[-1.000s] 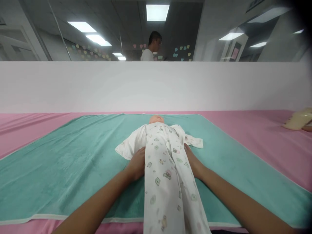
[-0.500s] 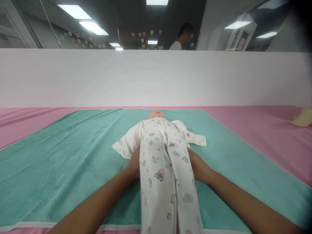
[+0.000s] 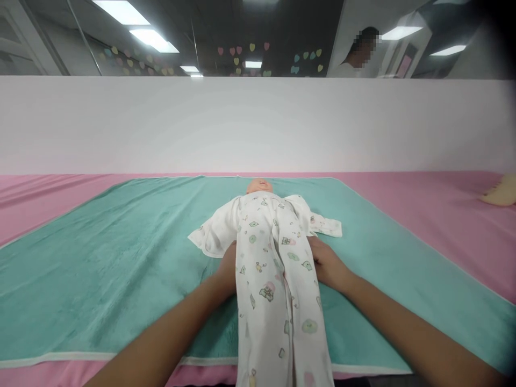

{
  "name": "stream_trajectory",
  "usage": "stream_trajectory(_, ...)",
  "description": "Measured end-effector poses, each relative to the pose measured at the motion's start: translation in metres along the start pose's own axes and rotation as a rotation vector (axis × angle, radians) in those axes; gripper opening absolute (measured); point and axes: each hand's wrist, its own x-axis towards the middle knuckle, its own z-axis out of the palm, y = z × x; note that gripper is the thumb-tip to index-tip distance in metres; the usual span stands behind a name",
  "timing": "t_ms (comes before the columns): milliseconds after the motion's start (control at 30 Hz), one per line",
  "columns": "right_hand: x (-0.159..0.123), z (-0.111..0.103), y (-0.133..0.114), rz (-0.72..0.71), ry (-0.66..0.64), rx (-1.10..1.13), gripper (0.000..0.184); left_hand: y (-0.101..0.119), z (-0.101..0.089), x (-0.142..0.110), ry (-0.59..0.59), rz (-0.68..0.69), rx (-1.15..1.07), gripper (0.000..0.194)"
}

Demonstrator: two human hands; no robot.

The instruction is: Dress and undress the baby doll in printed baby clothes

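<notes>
A baby doll [image 3: 260,186] lies on its back on a teal blanket [image 3: 133,258], its head at the far end. A white printed baby garment [image 3: 264,279] covers its body, and two long panels of the cloth run toward me. One sleeve [image 3: 328,226] lies spread to the right; the white cloth on the left fans out. My left hand [image 3: 229,267] reaches in at the garment's left edge, its fingers hidden beneath the cloth. At the opposite edge, my right hand [image 3: 327,262] has its fingers curled in by the cloth; what they hold is hidden.
Pink cloth [image 3: 435,215] lies beneath the blanket. A white wall panel [image 3: 201,123] rises behind, with dark glass above it. A person [image 3: 360,51] shows at the glass. A pale yellow object [image 3: 500,191] sits at the far right.
My right hand has shifted slightly up and left along the garment's edge. The garment appears slightly higher in view at its near end. The person at the glass has moved right.
</notes>
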Motion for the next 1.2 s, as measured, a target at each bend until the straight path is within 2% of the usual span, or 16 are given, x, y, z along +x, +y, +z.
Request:
stream_trajectory(167, -0.008, -0.005, 0.012, -0.001, 0.077, -0.313, 0.030, 0.000, -0.022, -0.009, -0.085, 0.177, 0.333, 0.015)
stream_trajectory(267, -0.012, -0.009, 0.013, -0.076, 0.026, -0.401, 0.038, 0.003, -0.033, -0.015, -0.131, 0.357, 0.453, 0.015)
stream_trajectory(333, -0.014, -0.011, 0.011, -0.131, -0.025, -0.428, 0.040, 0.005, -0.038, -0.018, -0.147, 0.412, 0.464, 0.019)
stream_trajectory(467, -0.016, -0.018, 0.009, -0.121, -0.028, -0.482, 0.035, 0.008, -0.047, -0.020, -0.219, 0.300, 0.380, 0.015)
stream_trajectory(600, -0.018, -0.029, 0.018, 0.051, 0.091, -0.541, 0.026, 0.002, -0.065, -0.018, -0.267, 0.154, 0.202, 0.019)
stream_trajectory(667, -0.021, -0.035, 0.024, 0.149, 0.167, -0.465, 0.023, -0.006, -0.075, -0.016, -0.199, 0.060, 0.134, 0.021)
stream_trajectory(733, -0.026, -0.041, 0.029, 0.275, 0.326, -0.329, 0.021, -0.017, -0.082, -0.011, 0.005, -0.050, 0.161, 0.022)
stream_trajectory(833, -0.030, -0.045, 0.034, 0.510, 0.617, -0.160, 0.017, -0.035, -0.087, -0.003, 0.362, -0.214, 0.342, 0.024)
stream_trajectory(900, -0.029, -0.043, 0.039, 0.627, 0.694, -0.073, 0.013, -0.046, -0.088, 0.001, 0.444, -0.306, 0.451, 0.030)
stream_trajectory(967, -0.024, -0.038, 0.044, 0.721, 0.621, 0.006, 0.013, -0.054, -0.088, 0.004, 0.413, -0.373, 0.523, 0.037)
stream_trajectory(1067, -0.010, -0.028, 0.048, 0.825, 0.389, 0.034, 0.030, -0.061, -0.087, 0.004, 0.364, -0.396, 0.569, 0.039)
stream_trajectory(1200, 0.013, -0.021, 0.048, 0.842, 0.327, -0.002, 0.044, -0.062, -0.085, 0.001, 0.365, -0.379, 0.542, 0.028)
